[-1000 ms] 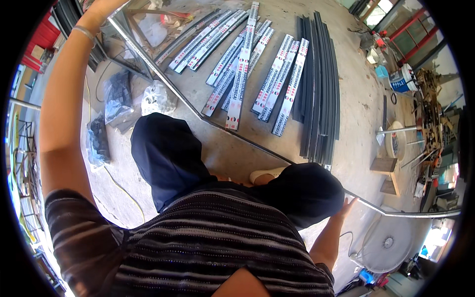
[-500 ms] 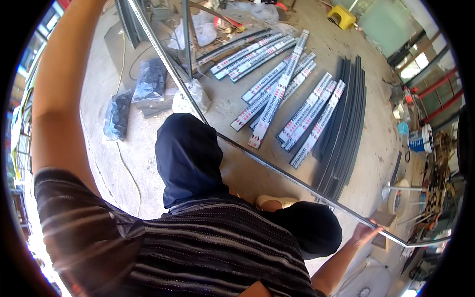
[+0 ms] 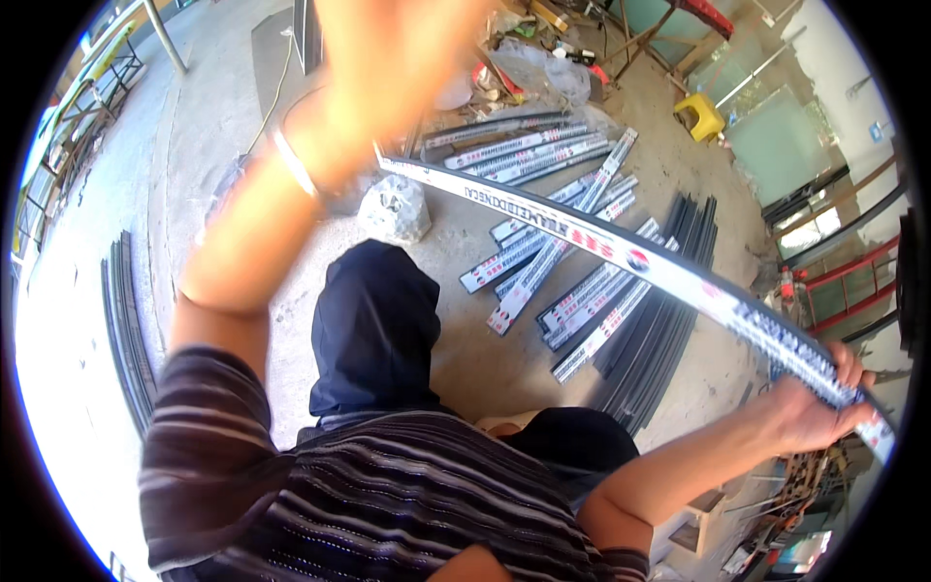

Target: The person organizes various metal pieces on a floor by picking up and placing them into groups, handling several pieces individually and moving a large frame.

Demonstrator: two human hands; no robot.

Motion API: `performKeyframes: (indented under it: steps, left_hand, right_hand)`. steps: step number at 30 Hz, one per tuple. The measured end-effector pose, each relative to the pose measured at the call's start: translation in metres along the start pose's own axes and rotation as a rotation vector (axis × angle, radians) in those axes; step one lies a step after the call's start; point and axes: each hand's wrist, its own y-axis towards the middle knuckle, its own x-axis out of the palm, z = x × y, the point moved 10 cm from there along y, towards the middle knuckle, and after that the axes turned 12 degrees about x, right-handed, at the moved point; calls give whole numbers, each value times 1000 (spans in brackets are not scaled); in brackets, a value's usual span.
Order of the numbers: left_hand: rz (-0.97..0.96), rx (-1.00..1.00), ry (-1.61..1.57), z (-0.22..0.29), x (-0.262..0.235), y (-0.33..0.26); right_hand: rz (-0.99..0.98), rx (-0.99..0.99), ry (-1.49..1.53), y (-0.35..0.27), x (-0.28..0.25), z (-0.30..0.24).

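Observation:
My right hand (image 3: pixel 824 407) is wrapped round one end of a long straight profile bar (image 3: pixel 582 233), dark-edged with a white printed film on its face. The bar slants from the right hand up and left across the view, raised above the floor. Its other end shows just beside my left wrist. My left hand (image 3: pixel 393 58) is raised at the top, smeared by motion and cut off by the picture's edge, so its fingers do not show. A pale band circles that wrist. Beyond the bar, several similar film-covered profiles (image 3: pixel 529 281) lie crossed on the floor.
Long dark profiles (image 3: pixel 645 359) lie right of the pile, and others (image 3: pixel 126 320) at far left. A white plastic bag (image 3: pixel 395 209) sits beyond my knee. Clutter and clear plastic (image 3: pixel 553 78) cover the far floor, near a yellow stool (image 3: pixel 700 116). A red frame (image 3: pixel 853 276) stands at right.
My right hand has risen with the bar, which is now nearer my head with its printed face showing. My left arm has swung rightward, bringing its blurred hand into view.

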Motion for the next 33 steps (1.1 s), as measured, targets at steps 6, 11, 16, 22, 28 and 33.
performKeyframes:
  steps: [6,11,16,22,28,33]
  left_hand:
    - [-812,-257,-548,110,109,-262]
    - [-1418,-460,-449,127,102,-402]
    - [-1266,-542,-422,115,106,-387]
    - [-1251,-514,-344,120,95,-394]
    - [-1307,-564,-400,125,94,-391]
    - [-1315,-593,-371,125,85,-396]
  right_hand:
    - [28,-12,-218,18,102,139]
    - [-43,175,-245,16,143,268]
    - [-73,195,-316,23,173,331]
    - [-150,200,-420,68,209,358]
    - [-178,104,-374,92,231,365]
    - [-147,108,-390,73,245,398]
